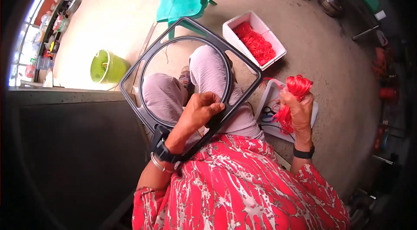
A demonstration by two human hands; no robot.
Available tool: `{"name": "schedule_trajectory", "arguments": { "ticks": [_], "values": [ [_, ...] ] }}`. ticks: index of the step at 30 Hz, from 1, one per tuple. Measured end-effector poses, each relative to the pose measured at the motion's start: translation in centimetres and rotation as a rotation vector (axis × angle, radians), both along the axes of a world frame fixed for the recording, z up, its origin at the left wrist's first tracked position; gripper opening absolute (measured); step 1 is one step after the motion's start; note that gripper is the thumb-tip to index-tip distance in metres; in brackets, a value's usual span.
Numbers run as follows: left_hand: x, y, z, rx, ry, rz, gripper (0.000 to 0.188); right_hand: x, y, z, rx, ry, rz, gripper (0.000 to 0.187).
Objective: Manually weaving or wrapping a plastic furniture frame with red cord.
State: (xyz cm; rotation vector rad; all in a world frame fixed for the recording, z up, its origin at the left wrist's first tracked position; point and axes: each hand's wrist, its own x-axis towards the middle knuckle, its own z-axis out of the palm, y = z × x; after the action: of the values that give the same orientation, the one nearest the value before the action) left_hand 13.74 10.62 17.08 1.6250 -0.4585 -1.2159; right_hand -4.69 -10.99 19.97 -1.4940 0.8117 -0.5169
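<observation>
A black square frame with a round opening (135, 83) rests across my lap, tilted so one corner points away from me. My left hand (201, 110) is closed on its right-hand side, thumb on top and fingers curled around the bar. Off to the right, my right hand (300, 110) grips a bundle of red cord (299, 86), with loops bulging above the fist and loose strands hanging below. The bundle is held over a white tray (274, 131), where scissors (266, 114) with dark handles lie beside more red strands.
Beyond the tray stands a white box (278, 49) filled with red cord (254, 42). A green plastic chair (184, 2) is ahead, and a lime-green bucket (108, 67) sits on the left. A dark panel (78, 156) borders my left side. A metal pot (331, 3) lies far right.
</observation>
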Motion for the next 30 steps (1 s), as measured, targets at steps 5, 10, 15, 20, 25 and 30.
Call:
{"name": "schedule_trajectory", "arguments": {
  "ticks": [5,10,15,20,25,30],
  "values": [
    [0.4,-0.5,0.5,0.040,0.069,0.097,0.013,1.0,2.1,-0.2,0.103,0.017,0.066,0.017],
    [0.0,1.6,2.0,-0.187,0.330,0.341,0.010,2.7,3.5,0.2,0.218,-0.025,0.163,0.015],
    [-1.0,3.9,2.4,-0.301,0.411,0.534,0.010,5.0,5.0,-0.4,0.406,-0.061,0.269,0.010],
    [-2.5,4.3,1.3,-0.284,0.398,0.604,0.013,6.4,7.6,-2.5,0.681,-0.037,0.316,0.013],
    [-1.9,4.8,1.5,-0.347,0.423,0.615,0.034,8.4,10.0,-4.5,0.777,-0.180,0.347,0.020],
    [-2.0,3.8,0.9,-0.496,0.466,0.722,0.055,9.4,9.5,-5.9,0.794,-0.232,0.468,0.020]
  ]
}}
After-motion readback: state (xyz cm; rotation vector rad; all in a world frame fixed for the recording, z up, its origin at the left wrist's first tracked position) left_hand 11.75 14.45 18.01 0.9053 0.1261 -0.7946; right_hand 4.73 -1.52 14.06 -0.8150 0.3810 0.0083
